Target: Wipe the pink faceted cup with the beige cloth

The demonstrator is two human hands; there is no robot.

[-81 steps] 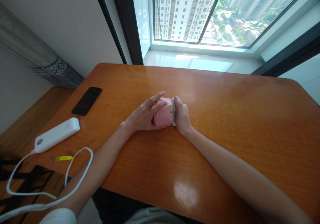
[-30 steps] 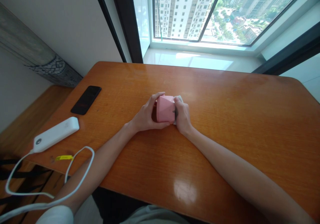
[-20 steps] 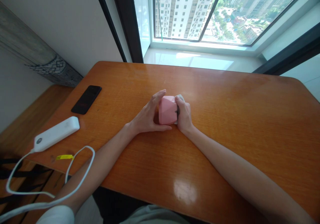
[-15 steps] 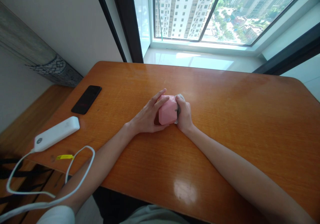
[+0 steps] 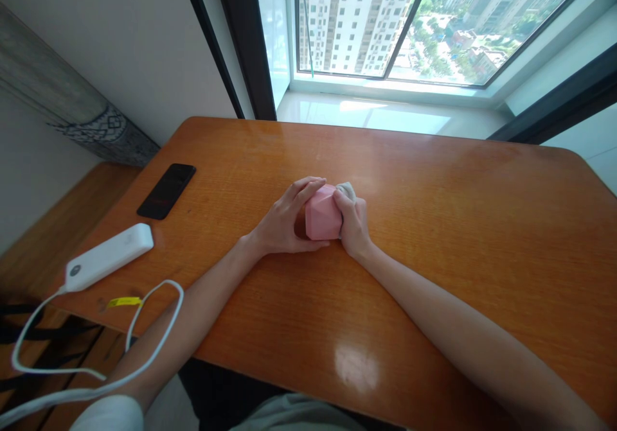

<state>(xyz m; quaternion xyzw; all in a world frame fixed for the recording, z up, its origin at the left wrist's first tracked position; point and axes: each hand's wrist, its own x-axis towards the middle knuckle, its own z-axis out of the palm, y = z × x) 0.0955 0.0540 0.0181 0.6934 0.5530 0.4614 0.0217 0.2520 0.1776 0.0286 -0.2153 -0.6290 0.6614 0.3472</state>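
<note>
Nearest you, at the bottom of the frame, your two bare forearms reach up and inward across a glossy orange wooden surface. At lower left, a white cable loops off the surface edge and runs to a white power bank lying flat near the left edge. At the centre of the frame, your left hand wraps a small pink box, fingers draped over its top and thumb along its near side; the box is tilted, one corner pointing up. Your right hand presses against the box's right side, its grip closed on a grey cloth that peeks out just above the fingers, touching the box. Farther up and to the left, a black phone lies flat, well apart from your hands. Across the top of the frame, beyond the surface's far edge, a white sill and a window show tall apartment blocks.
</note>
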